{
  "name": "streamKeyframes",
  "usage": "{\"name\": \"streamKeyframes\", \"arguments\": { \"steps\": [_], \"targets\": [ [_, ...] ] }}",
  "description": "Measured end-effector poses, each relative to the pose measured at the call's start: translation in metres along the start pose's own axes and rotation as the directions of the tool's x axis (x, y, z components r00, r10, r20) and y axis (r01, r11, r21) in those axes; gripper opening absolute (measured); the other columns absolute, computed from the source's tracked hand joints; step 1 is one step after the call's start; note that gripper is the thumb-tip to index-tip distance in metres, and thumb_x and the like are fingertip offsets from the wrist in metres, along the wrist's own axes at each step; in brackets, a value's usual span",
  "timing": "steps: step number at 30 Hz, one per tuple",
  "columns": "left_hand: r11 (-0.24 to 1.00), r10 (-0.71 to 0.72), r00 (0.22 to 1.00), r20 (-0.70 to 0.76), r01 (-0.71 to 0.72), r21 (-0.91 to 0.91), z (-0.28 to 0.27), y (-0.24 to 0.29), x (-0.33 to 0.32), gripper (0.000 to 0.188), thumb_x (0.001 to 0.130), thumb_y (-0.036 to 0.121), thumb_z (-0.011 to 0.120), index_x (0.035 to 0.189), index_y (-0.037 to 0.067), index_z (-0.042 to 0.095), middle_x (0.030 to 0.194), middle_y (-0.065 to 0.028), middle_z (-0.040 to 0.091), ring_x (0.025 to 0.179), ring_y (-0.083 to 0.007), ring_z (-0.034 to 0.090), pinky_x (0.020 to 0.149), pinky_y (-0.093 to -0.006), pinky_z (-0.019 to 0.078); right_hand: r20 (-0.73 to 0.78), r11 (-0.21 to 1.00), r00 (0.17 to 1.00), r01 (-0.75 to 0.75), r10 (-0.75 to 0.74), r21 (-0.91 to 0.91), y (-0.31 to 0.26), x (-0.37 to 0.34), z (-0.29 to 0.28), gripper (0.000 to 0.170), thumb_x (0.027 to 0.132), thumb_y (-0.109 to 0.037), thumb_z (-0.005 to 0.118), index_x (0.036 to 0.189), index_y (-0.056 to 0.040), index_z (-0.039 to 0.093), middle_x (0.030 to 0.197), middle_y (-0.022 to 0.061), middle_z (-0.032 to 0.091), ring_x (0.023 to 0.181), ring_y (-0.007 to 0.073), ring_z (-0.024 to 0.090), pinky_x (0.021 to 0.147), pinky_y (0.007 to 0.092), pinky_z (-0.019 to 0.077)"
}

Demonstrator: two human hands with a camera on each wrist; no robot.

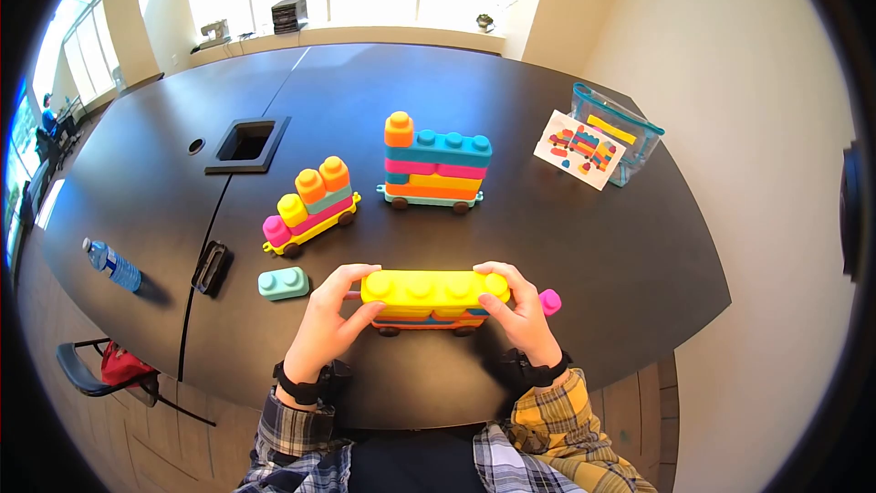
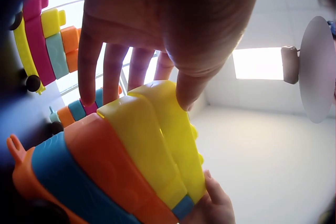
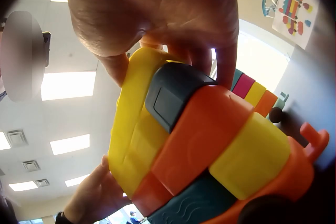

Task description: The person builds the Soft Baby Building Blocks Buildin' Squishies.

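A long yellow building block point(image 1: 420, 287) tops a stack of orange, blue and yellow blocks on an orange wheeled toy wagon base point(image 3: 304, 174). My left hand point(image 1: 333, 315) grips the yellow block's left end, thumb on the near side and fingers on the far side. At the other end, my right hand point(image 1: 520, 310) holds it the same way. Close beside the right hand lies a magenta block point(image 1: 549, 301). A light teal block point(image 1: 283, 284) rests to the left of the left hand. Some of the wagon's far side is hidden behind the stack.
Two other block wagons stand farther back: a stepped yellow-based one point(image 1: 312, 205) and a tall teal-based one point(image 1: 434, 169). A picture card point(image 1: 580, 150) leans on a clear pouch point(image 1: 630, 119). Leftward are a black case point(image 1: 212, 268), water bottle point(image 1: 112, 265) and table opening point(image 1: 248, 145).
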State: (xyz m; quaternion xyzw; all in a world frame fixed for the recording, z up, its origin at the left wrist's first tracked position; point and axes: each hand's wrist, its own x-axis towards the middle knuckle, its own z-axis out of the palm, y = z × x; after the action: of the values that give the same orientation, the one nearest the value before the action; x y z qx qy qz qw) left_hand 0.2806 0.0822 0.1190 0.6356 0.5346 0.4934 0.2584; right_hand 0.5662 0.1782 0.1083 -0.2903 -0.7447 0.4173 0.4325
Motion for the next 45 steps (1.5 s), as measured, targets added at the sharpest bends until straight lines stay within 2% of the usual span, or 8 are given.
{"name": "streamKeyframes", "arguments": {
  "steps": [7,9,12,31,33,36,39,45],
  "targets": [
    [1.000,0.003,0.999,-0.034,-0.002,0.010,-0.001,0.004,0.000,0.049,0.093,0.003,0.072,0.140,0.004,0.059,0.136,-0.0102,0.065,0.131,-0.0257,0.061,0.113,-0.0417,0.0478,-0.115,0.996,0.993,0.010,0.000,0.091,-0.002,-0.003,-0.002,0.042,0.098,-0.019,0.074,0.135,-0.0034,0.065,0.128,0.0152,0.070,0.120,0.0252,0.066,0.107,0.0378,0.0486],
    [1.000,-0.013,0.999,-0.032,0.012,-0.013,-0.001,0.007,0.002,0.051,0.093,0.003,0.071,0.142,0.004,0.058,0.137,-0.0109,0.065,0.135,-0.0268,0.059,0.117,-0.0436,0.0441,-0.095,0.996,0.994,0.051,-0.058,-0.071,0.000,-0.005,-0.008,0.041,0.097,-0.019,0.075,0.134,-0.0023,0.065,0.126,0.0156,0.071,0.116,0.0255,0.068,0.104,0.0377,0.0513],
    [0.999,0.040,0.999,-0.033,-0.039,0.034,0.001,0.002,0.004,0.049,0.093,0.005,0.072,0.140,0.004,0.059,0.136,-0.0118,0.065,0.131,-0.0271,0.061,0.116,-0.0422,0.0447,-0.089,0.972,0.992,0.064,-0.086,-0.224,-0.003,-0.009,-0.006,0.040,0.097,-0.017,0.076,0.133,-0.0025,0.066,0.123,0.0150,0.072,0.113,0.0260,0.070,0.100,0.0369,0.0538],
    [0.998,-0.065,0.998,0.011,0.065,-0.022,0.002,-0.007,0.001,0.046,0.095,0.009,0.073,0.139,0.004,0.060,0.134,-0.0108,0.066,0.124,-0.0246,0.065,0.109,-0.0390,0.0502,-0.138,0.995,0.990,0.024,-0.037,-0.094,0.010,-0.014,0.005,0.037,0.098,-0.019,0.074,0.132,-0.0036,0.067,0.123,0.0130,0.073,0.112,0.0259,0.071,0.096,0.0356,0.0553],
    [0.994,0.043,0.997,0.060,-0.049,0.097,-0.013,-0.002,0.002,0.056,0.090,0.005,0.074,0.143,0.006,0.058,0.139,-0.0088,0.066,0.126,-0.0270,0.064,0.109,-0.0413,0.0495,-0.136,0.996,0.990,0.013,-0.024,-0.086,0.010,-0.013,0.004,0.038,0.099,-0.021,0.073,0.132,-0.0041,0.067,0.122,0.0128,0.073,0.113,0.0257,0.071,0.096,0.0358,0.0551],
    [0.980,-0.134,0.976,-0.174,0.157,0.125,-0.052,-0.023,-0.004,0.068,0.081,0.007,0.084,0.144,0.002,0.056,0.139,-0.0160,0.065,0.125,-0.0310,0.064,0.109,-0.0411,0.0489,-0.131,0.993,0.991,0.012,-0.027,-0.114,0.010,-0.012,0.003,0.038,0.099,-0.022,0.073,0.133,-0.0044,0.067,0.122,0.0124,0.073,0.113,0.0255,0.071,0.096,0.0362,0.0549],
    [0.885,-0.084,0.961,-0.263,0.193,0.424,-0.087,-0.066,-0.012,0.069,0.078,0.010,0.086,0.141,0.005,0.059,0.132,-0.0142,0.068,0.122,-0.0310,0.066,0.102,-0.0409,0.0521,-0.141,0.996,0.990,0.017,-0.030,-0.091,0.011,-0.013,0.005,0.039,0.099,-0.022,0.074,0.133,-0.0050,0.066,0.122,0.0121,0.073,0.113,0.0253,0.071,0.096,0.0363,0.0548],
    [0.774,-0.248,0.963,-0.105,0.262,0.576,-0.123,-0.110,-0.027,0.057,0.068,0.007,0.091,0.118,0.004,0.065,0.110,-0.0143,0.067,0.110,-0.0371,0.065,0.095,-0.0433,0.0534,-0.146,0.998,0.988,0.048,-0.055,-0.049,0.018,-0.012,0.011,0.039,0.099,-0.023,0.074,0.133,-0.0054,0.067,0.123,0.0120,0.073,0.113,0.0251,0.070,0.096,0.0364,0.0547]
  ]
}}
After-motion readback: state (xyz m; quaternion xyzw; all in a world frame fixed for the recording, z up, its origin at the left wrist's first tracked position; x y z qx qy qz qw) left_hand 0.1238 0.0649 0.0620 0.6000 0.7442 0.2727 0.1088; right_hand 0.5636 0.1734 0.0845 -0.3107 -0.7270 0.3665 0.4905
